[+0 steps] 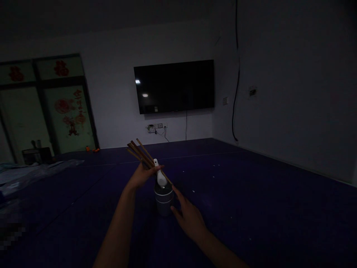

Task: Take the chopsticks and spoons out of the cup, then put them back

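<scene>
A bundle of wooden chopsticks (137,149) slants up to the left in my left hand (141,175), whose fingers are closed around it. A white spoon (161,179) stands with its handle up by the left thumb, its bowl just over the mouth of a dark grey cup (164,206). One chopstick crosses behind the spoon, its lower end near the cup's right rim. My right hand (191,217) is beside the cup, thumb and index finger apart; the index tip is at the rim by that chopstick's end. Dim light hides whether the right fingers press on the cup.
The cup stands on a wide dark blue surface (223,208) with small white specks. Clear plastic sheeting (55,167) lies at the left. Small orange objects (92,149) are by the far wall, below a wall-mounted television (175,87). A black cable (236,96) hangs at the right.
</scene>
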The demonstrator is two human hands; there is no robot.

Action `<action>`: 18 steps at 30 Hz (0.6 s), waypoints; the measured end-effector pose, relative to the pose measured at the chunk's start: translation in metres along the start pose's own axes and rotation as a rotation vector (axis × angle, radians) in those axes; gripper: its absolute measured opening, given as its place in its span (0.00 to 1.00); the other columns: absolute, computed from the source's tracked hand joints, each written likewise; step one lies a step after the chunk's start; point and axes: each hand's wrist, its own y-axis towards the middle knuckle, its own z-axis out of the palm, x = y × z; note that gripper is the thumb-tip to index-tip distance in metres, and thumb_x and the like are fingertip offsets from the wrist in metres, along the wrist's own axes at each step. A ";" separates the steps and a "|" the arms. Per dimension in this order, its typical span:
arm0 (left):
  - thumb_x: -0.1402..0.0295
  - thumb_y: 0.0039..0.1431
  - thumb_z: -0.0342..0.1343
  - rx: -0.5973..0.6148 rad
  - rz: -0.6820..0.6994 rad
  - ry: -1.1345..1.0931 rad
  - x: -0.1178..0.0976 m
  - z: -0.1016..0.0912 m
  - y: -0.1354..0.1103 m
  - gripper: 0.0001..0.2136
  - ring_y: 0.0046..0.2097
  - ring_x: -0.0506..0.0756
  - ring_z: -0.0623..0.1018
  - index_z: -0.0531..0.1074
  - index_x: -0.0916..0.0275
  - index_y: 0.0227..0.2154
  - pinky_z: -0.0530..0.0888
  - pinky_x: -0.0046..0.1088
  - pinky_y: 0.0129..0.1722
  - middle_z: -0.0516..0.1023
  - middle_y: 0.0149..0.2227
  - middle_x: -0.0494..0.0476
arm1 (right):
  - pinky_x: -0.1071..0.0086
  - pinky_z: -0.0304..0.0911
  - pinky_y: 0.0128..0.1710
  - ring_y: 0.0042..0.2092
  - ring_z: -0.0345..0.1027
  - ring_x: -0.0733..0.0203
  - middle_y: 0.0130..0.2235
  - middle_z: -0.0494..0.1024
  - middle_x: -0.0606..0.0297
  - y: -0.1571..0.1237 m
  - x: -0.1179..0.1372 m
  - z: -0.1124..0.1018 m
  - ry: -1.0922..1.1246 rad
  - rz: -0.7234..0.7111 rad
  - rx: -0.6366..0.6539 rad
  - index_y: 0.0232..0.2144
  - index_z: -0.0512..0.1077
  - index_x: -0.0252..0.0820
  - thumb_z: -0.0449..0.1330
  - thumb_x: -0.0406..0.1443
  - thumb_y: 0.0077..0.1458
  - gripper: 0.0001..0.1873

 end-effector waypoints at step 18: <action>0.67 0.45 0.65 -0.266 -0.318 -0.058 -0.001 -0.082 -0.001 0.11 0.34 0.58 0.80 0.68 0.65 0.25 0.78 0.32 0.34 0.80 0.27 0.60 | 0.65 0.61 0.49 0.52 0.66 0.57 0.56 0.68 0.59 0.001 0.002 0.000 -0.032 -0.004 0.023 0.64 0.44 0.51 0.51 0.36 0.59 0.34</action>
